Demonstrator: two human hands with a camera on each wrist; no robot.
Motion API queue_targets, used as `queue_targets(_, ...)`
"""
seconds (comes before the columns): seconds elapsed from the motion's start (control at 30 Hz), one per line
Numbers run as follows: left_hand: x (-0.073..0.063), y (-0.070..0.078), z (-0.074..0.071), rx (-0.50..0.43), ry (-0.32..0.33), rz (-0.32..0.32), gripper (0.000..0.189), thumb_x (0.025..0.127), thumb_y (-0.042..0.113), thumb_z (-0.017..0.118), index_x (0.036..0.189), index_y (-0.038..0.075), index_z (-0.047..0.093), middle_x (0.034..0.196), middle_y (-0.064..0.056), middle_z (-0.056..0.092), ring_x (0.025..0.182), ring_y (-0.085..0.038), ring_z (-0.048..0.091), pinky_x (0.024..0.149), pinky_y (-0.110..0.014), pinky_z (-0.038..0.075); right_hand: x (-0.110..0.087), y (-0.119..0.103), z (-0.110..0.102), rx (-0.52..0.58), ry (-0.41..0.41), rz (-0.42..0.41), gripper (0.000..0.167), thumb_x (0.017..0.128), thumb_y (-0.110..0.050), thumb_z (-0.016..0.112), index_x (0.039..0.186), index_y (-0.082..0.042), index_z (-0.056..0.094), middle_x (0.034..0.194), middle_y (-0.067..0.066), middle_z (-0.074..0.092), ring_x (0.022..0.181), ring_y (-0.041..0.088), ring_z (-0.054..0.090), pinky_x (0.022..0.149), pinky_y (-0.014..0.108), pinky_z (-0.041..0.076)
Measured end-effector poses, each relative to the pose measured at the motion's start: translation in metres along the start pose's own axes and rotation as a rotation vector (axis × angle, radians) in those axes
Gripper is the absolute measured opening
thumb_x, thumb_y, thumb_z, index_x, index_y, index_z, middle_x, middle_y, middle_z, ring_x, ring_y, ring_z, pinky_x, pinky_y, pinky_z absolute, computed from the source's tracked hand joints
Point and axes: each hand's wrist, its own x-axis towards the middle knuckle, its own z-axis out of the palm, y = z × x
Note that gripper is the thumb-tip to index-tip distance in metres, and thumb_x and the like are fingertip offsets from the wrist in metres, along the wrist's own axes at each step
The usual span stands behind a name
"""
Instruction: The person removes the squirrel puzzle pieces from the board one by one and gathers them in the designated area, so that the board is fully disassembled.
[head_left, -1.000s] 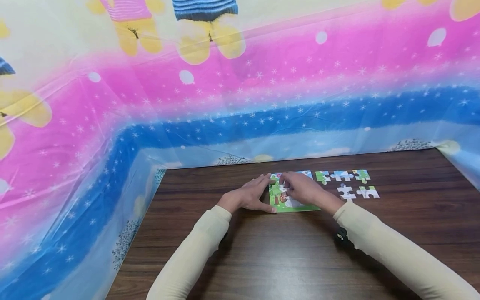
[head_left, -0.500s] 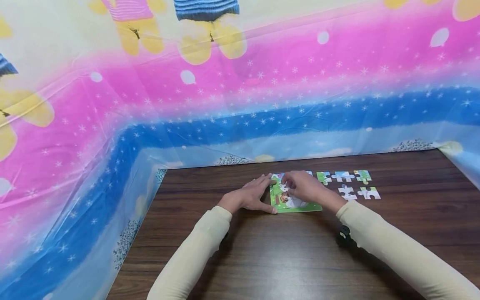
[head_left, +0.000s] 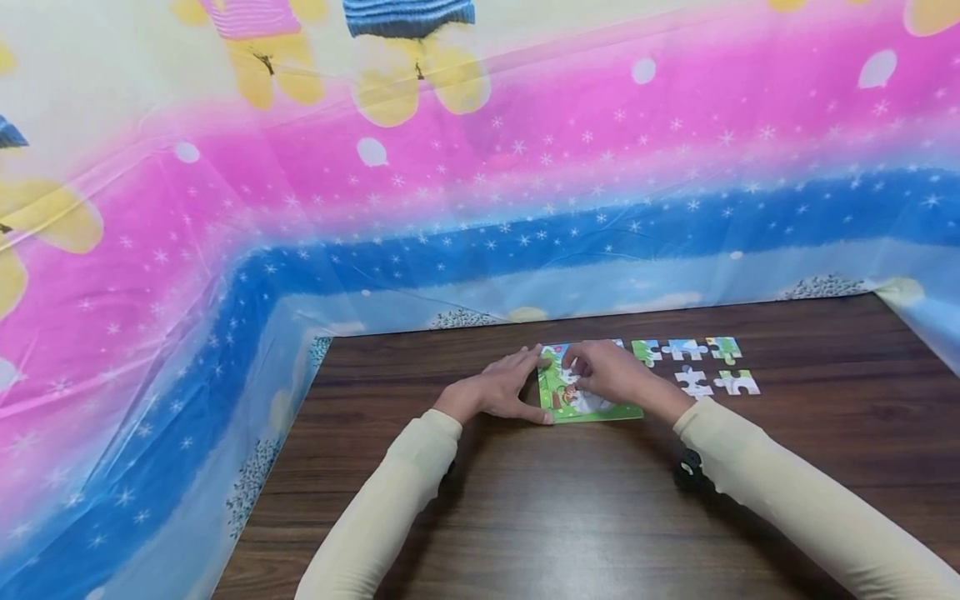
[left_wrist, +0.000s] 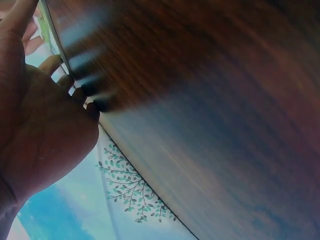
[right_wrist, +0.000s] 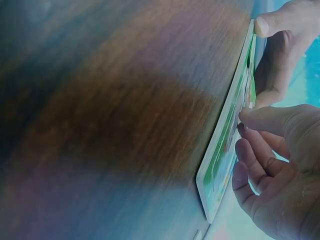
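A puzzle board [head_left: 600, 415] with a green border and a cartoon picture lies flat near the table's back edge. My left hand [head_left: 504, 387] rests at its left side, fingers spread and fairly straight, thumb at the lower left corner. Over the board's middle, my right hand [head_left: 611, 372] has its fingers bent, with thumb and index finger pinching a puzzle piece [right_wrist: 251, 82] that sits slightly raised from the board in the right wrist view. The hand hides much of the board's upper right. In the left wrist view, the palm of my left hand [left_wrist: 47, 120] shows.
Several loose puzzle pieces [head_left: 685, 351] lie in two rows right of the board, among them a white-and-green piece [head_left: 737, 382]. The dark wooden table [head_left: 570, 500] reaches toward me. A printed cloth [head_left: 480, 200] hangs behind the table and along its left side.
My right hand has shifted very slightly to the right over the board, baring a little more of the picture. The left hand and the loose pieces keep their places.
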Motion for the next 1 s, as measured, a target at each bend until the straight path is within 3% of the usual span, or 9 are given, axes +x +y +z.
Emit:
queue_targets(0.3, 0.0017, -0.0008, 0.0001, 0.009, -0.003, -0.01, 0.103, 0.093, 0.064, 0.072, 0.172, 0.027, 0.017, 0.181, -0.001, -0.003, 0.169, -0.025, 0.0, 0.134, -0.058, 0.013, 0.0009, -0.0018, 0.0019, -0.016, 0.027, 0.023, 0.027, 0.095, -0.011, 0.077, 0.122, -0.015, 0.073, 0.108, 0.005, 0.077, 0.101, 0.022, 0.073, 0.081, 0.039, 0.062)
queue_targets(0.6, 0.0055, 0.0004, 0.001, 0.013, 0.006, -0.035, 0.095, 0.1, 0.065, 0.061, 0.172, 0.026, 0.014, 0.181, -0.003, -0.002, 0.169, -0.027, 0.002, 0.134, -0.059, 0.013, 0.0018, -0.0026, 0.0013, -0.029, 0.031, 0.017, 0.027, 0.095, -0.011, 0.078, 0.121, -0.015, 0.072, 0.109, 0.006, 0.077, 0.101, 0.022, 0.073, 0.078, 0.037, 0.062)
queue_targets(0.77, 0.0085, 0.0012, 0.0028, 0.057, 0.008, -0.058, 0.098, 0.1, 0.064, 0.06, 0.173, 0.024, 0.008, 0.181, -0.003, -0.001, 0.168, -0.028, 0.004, 0.134, -0.058, 0.014, 0.0023, -0.0035, 0.001, -0.031, 0.032, 0.023, 0.027, 0.095, -0.011, 0.078, 0.121, -0.016, 0.072, 0.109, 0.005, 0.077, 0.102, 0.022, 0.073, 0.08, 0.038, 0.062)
queue_targets(1.0, 0.009, 0.0016, 0.0034, 0.05, 0.014, -0.055, 0.099, 0.099, 0.064, 0.061, 0.173, 0.023, 0.009, 0.181, -0.004, 0.0, 0.168, -0.03, 0.005, 0.134, -0.058, 0.015, 0.0012, -0.0031, 0.0018, -0.038, 0.041, 0.024, 0.026, 0.095, -0.012, 0.078, 0.121, -0.016, 0.073, 0.108, 0.005, 0.077, 0.1, 0.021, 0.074, 0.081, 0.039, 0.063)
